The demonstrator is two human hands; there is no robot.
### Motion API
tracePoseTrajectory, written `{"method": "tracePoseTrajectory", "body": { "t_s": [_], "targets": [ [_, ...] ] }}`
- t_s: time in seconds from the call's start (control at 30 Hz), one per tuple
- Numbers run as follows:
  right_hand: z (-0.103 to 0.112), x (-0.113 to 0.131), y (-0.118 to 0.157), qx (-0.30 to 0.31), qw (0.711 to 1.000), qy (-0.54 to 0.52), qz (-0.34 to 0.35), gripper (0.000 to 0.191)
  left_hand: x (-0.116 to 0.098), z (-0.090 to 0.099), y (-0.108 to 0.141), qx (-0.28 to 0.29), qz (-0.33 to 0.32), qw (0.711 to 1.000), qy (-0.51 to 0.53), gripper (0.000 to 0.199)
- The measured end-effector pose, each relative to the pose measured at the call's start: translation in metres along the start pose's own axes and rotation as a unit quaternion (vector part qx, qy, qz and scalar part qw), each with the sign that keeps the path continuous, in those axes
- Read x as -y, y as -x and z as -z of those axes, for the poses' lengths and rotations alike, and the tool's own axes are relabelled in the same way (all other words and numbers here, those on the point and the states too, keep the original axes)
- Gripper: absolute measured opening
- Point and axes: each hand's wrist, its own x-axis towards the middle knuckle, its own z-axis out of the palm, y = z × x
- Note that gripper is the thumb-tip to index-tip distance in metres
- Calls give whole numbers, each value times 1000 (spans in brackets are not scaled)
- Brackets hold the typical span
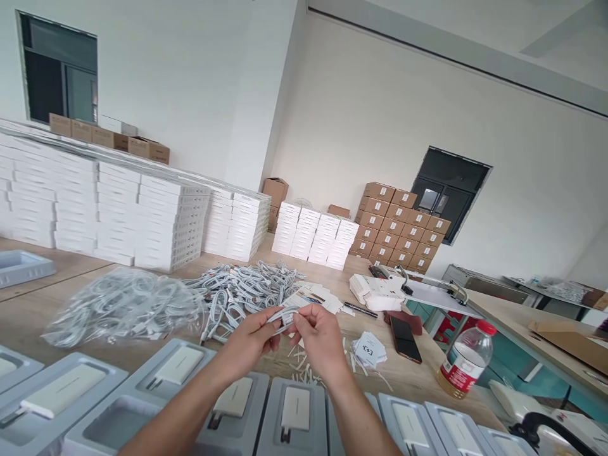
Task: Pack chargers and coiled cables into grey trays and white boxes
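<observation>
A coiled white cable (285, 316) is held up over the table between my two hands. My left hand (256, 335) has its fingers closed round the left side of the coil. On the other side, my right hand (316, 329) pinches the coil near its end with thumb and fingers. Just behind lies a heap of similar coiled cables (247, 285). Below my arms stand several grey plastic trays (292, 437), most with a flat white power bank (295, 408) in them. Short white paper strips (304, 367) are scattered under my hands.
A clear bag of cables (128, 304) lies at left. White boxes (156, 221) are stacked behind it, brown cartons (399, 221) by the wall. At right are white cards (369, 348), a black pen (361, 310), a phone (405, 339) and a red-capped bottle (465, 361).
</observation>
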Motion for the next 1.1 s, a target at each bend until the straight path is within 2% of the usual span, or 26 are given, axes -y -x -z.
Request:
{"method": "tracePoseTrajectory", "body": {
  "t_s": [0.13,0.17,0.27,0.33,0.47,0.6,0.73,0.83,0.9,0.97,1.03,1.1],
  "targets": [
    [6,-2,-1,-94,989,101,61,20,1,-1,0,-8,2,1000,-2,36],
    [8,-1,-1,-92,988,106,64,23,3,-1,-1,-9,-4,1000,-19,39],
    [12,4,-1,-4,997,65,41,19,8,1,-1,-17,-33,995,-92,42],
    [15,9,0,32,999,29,27,19,7,2,0,-31,-49,989,-138,41],
    [18,12,3,20,999,-4,30,25,2,-2,4,-48,-73,980,-178,37],
    [17,3,11,0,999,-21,41,23,0,-6,6,-52,-99,983,-148,37],
    [13,-2,20,12,996,-83,20,30,-1,-7,5,-71,-54,991,-95,41],
    [17,-1,27,4,996,-92,-3,35,-5,-8,6,-24,-2,999,-42,45],
    [30,-3,32,-15,997,-79,-7,36,-7,-10,7,23,3,1000,-4,50],
    [58,-8,40,-47,998,-35,0,38,-8,-12,6,39,-17,999,30,56],
    [102,-15,55,-98,995,35,0,41,-8,-9,1,12,-27,999,27,56],
    [157,-18,81,-169,980,102,-12,44,-5,-3,-8,-10,-22,1000,-16,58]
  ]
}}
